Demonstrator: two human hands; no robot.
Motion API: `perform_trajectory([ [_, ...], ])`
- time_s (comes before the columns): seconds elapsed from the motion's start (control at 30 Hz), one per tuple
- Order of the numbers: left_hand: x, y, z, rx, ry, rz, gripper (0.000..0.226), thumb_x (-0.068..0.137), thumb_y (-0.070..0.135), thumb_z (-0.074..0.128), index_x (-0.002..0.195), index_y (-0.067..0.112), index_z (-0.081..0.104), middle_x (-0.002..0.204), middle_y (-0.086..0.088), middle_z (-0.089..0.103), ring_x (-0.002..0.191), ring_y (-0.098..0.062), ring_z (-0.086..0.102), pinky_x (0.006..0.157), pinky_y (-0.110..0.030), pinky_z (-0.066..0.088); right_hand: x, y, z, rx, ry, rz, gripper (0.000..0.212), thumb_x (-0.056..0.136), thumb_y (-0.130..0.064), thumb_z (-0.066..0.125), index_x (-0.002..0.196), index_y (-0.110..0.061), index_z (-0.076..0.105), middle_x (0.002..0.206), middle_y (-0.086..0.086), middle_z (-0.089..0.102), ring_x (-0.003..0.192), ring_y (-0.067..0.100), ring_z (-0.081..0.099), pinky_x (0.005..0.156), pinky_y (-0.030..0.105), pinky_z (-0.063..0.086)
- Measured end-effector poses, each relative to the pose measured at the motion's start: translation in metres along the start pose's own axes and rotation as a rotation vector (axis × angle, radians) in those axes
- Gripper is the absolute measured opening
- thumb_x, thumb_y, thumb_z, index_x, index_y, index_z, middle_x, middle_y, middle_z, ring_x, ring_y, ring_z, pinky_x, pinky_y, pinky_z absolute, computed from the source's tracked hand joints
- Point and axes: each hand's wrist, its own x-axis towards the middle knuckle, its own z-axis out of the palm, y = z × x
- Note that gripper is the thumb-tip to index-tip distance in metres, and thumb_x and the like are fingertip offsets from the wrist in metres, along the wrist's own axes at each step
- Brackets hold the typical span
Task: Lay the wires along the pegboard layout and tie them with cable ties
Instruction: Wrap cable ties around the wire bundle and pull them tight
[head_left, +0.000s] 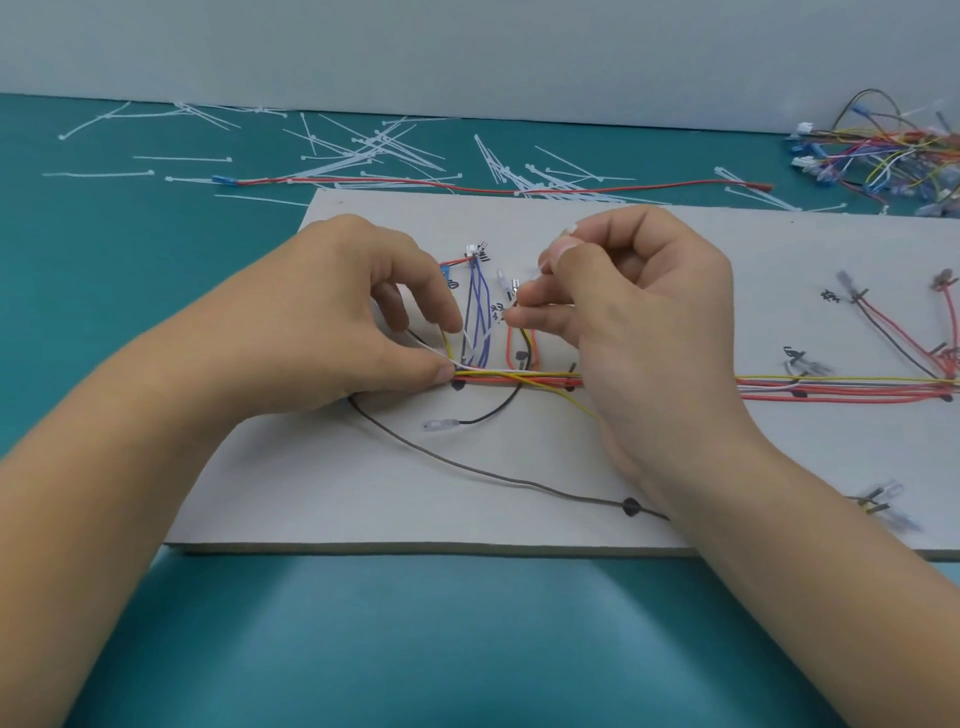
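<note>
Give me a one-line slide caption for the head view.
Left hand pins the wire bundle on the board; right hand pinches a cable tie.

**One head-worn view, looking forward and down**

A single wide-angle camera sits on the person's head and faces forward and downward over the teal bench (467, 649). It is close: both forearms enter from the bottom corners, and the left hand (363, 322) and right hand (634, 301) meet near the middle of the frame above the grey pegboard (395, 499). The board fills the middle band and runs off the right edge. Beyond it, the far bench shows loose cable ties (374, 150), a wire pile (893, 156) at upper right, and a pale wall (467, 52) on top. The wide lens bends the edges.
</note>
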Motion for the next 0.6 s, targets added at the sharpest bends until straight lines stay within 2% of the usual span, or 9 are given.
perform_trajectory([
  [0.1, -0.0004, 0.0039, -0.0001, -0.009, -0.035, -0.005, 0.021, 0.062, 0.051, 0.077, 0.083, 0.049, 0.078, 0.100, 0.020, 0.067, 0.088, -0.003, 0.063, 0.079, -0.034, 0.053, 0.0015, 0.0010, 0.0011, -0.011, -0.002, -0.042, 0.004, 0.096, 0.000, 0.060, 0.092, -0.002, 0.061, 0.085, 0.020, 0.061, 0.060, 0.017, 0.070, 0.062, 0.036, 0.063],
  [0.23, -0.0003, 0.0062, 0.0006, 0.001, -0.067, -0.017, 0.020, 0.065, 0.051, 0.072, 0.084, 0.050, 0.078, 0.099, 0.020, 0.063, 0.090, -0.002, 0.063, 0.087, -0.037, 0.053, 0.0019, 0.0020, 0.0023, -0.061, -0.026, -0.098, 0.003, 0.096, 0.000, 0.060, 0.093, 0.000, 0.060, 0.080, 0.011, 0.061, 0.060, 0.016, 0.070, 0.060, 0.034, 0.063],
  [0.4, -0.0012, 0.0072, 0.0017, 0.024, -0.069, -0.014, 0.021, 0.066, 0.051, 0.070, 0.085, 0.048, 0.078, 0.099, 0.020, 0.061, 0.091, -0.002, 0.062, 0.086, -0.035, 0.053, 0.0012, 0.0039, 0.0068, -0.108, -0.101, -0.109, 0.010, 0.096, 0.001, 0.061, 0.089, -0.006, 0.060, 0.072, -0.005, 0.062, 0.059, 0.017, 0.071, 0.058, 0.031, 0.062],
  [0.6, -0.0008, 0.0046, 0.0037, 0.060, -0.057, -0.020, 0.025, 0.066, 0.052, 0.068, 0.090, 0.045, 0.074, 0.098, 0.017, 0.060, 0.093, -0.003, 0.060, 0.086, -0.034, 0.052, 0.0045, 0.0035, 0.0065, -0.204, -0.154, -0.195, 0.016, 0.095, -0.001, 0.061, 0.086, -0.014, 0.059, 0.075, -0.002, 0.062, 0.064, 0.019, 0.073, 0.059, 0.032, 0.062],
])
